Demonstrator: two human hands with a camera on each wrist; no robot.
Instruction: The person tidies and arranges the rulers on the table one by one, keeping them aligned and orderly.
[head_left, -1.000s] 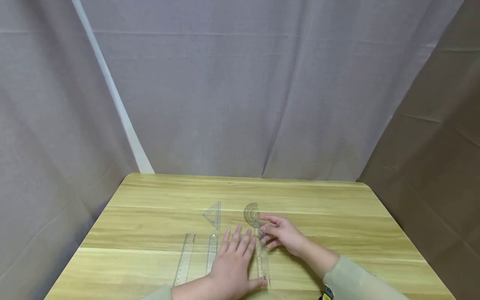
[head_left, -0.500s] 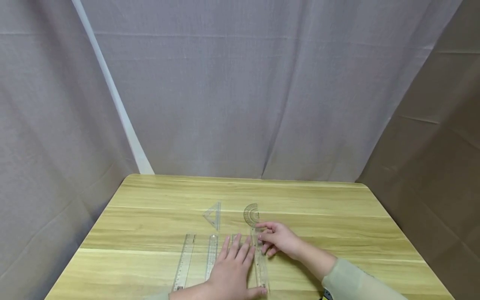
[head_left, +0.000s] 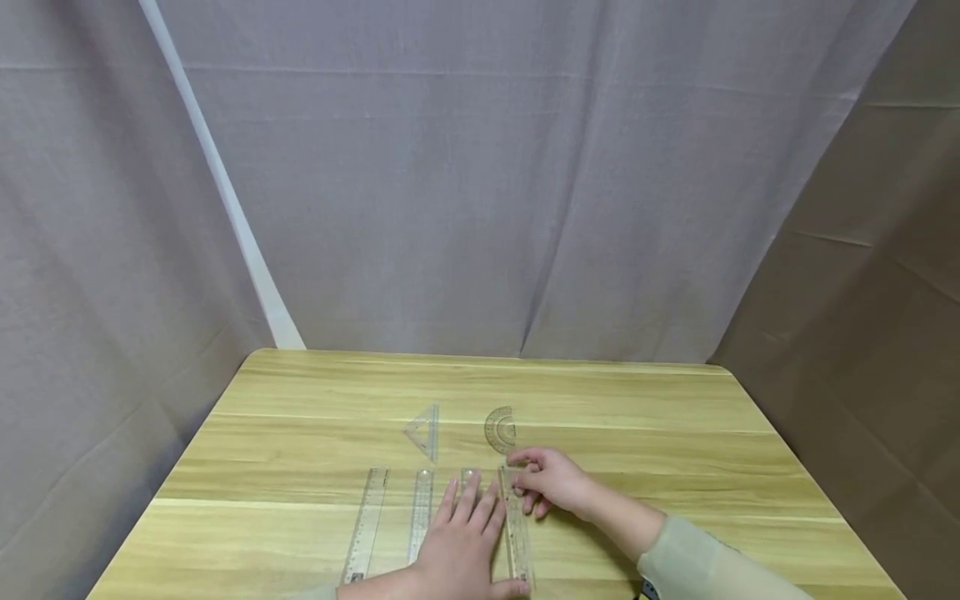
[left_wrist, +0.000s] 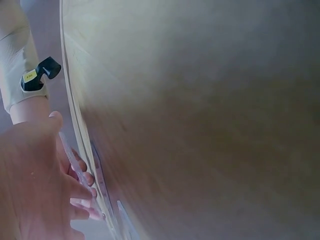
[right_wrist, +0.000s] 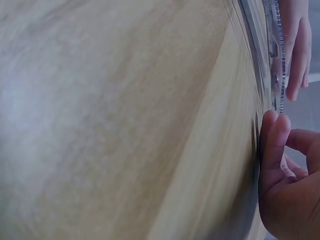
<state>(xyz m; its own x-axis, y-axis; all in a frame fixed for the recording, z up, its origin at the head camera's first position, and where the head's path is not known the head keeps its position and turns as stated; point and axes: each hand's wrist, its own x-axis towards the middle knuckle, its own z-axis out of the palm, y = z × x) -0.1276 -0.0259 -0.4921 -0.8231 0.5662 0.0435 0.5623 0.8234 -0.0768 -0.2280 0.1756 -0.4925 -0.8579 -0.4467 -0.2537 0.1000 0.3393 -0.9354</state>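
The far end of a clear ruler [head_left: 515, 533] is pinched by my right hand [head_left: 555, 483]; its fingertips stand just below the protractor. My left hand [head_left: 457, 542] lies palm down with fingers straight and spread, its thumb reaching to that ruler's near end. In the right wrist view the ruler [right_wrist: 276, 60] runs from the pinching fingers toward the left hand. Another clear ruler [head_left: 468, 477] shows only its far end, the remainder covered by the left hand. Two more clear rulers [head_left: 367, 521] lie to the left, roughly parallel.
Beyond the rulers, a clear set square [head_left: 433, 429] and a clear protractor [head_left: 492, 429] lie on the wooden table [head_left: 637, 417]. Grey curtains [head_left: 420, 208] surround the table at the back and sides.
My right hand has drawn the ruler slightly toward me and left, away from the protractor. My left hand has shifted a little nearer, exposing the far end of the ruler beneath it.
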